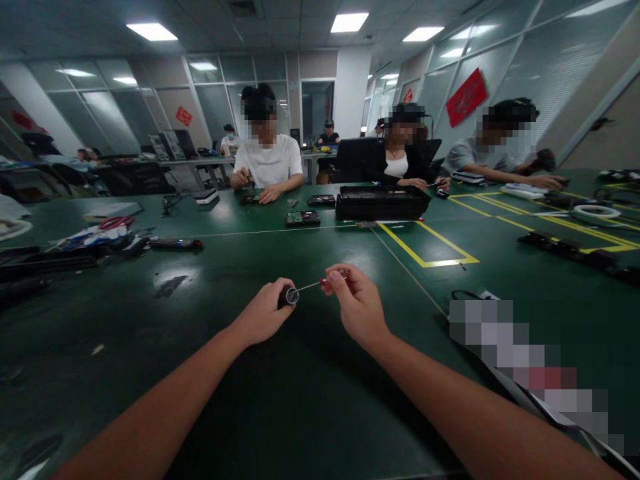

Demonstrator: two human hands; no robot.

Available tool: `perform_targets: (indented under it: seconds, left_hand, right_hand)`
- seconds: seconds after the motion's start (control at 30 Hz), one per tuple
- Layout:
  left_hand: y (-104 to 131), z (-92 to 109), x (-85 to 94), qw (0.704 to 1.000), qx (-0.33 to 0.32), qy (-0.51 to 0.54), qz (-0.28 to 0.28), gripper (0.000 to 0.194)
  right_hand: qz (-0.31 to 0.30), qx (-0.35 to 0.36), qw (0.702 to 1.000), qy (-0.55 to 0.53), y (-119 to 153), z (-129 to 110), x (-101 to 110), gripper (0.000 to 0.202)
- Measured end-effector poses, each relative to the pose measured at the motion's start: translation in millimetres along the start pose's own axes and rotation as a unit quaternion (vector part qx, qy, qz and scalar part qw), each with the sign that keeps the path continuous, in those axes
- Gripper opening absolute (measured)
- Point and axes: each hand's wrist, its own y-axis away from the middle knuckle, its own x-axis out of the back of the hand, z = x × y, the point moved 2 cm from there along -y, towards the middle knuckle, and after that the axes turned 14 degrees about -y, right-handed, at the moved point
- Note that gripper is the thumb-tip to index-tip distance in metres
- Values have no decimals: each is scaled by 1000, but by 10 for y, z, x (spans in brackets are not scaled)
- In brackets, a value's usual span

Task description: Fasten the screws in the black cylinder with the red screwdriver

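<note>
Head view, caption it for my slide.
Left hand grips a dark cylinder; right hand points a thin-shafted tool at its round end, above a green table.

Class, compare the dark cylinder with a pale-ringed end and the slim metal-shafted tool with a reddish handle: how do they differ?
The dark, pale-ringed cylinder is thick and round; the slim, metal-shafted, reddish-handled tool has a thin, straight shaft. The left hand grips the cylinder, while the right hand grips the tool. The cylinder's ringed end roughly faces the camera; the tool points sideways towards that end. Both are hand-held.
</note>
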Motion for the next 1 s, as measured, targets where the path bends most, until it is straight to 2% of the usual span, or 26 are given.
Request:
perform_targets:
  seconds: [0.2,0.43,0.57,0.8,0.93,1.0]
  left_hand:
    - [11,54,-13,1000,-14,10,20,22]
    - [1,3,-36,999,-21,-6,30,33]
    - [-8,-18,-43,998,-42,-21,43,33]
    - [-19,-51,-69,998,-43,-38,32,33]
    - [-16,-58,-72,998,-40,-48,32,34]
    - [-14,-56,-71,997,-47,-52,30,34]
  right_hand:
    - [6,-9,999,36,-30,46,15,24]
    - [7,-12,996,91,-37,13,40,27]
    - [4,-25,989,145,-47,-29,49,30]
    - [-50,7,986,160,-42,-30,44,10]
    - [-42,-11,977,208,-45,-13,50,27]
    - [-33,-17,975,217,-51,-2,55,29]
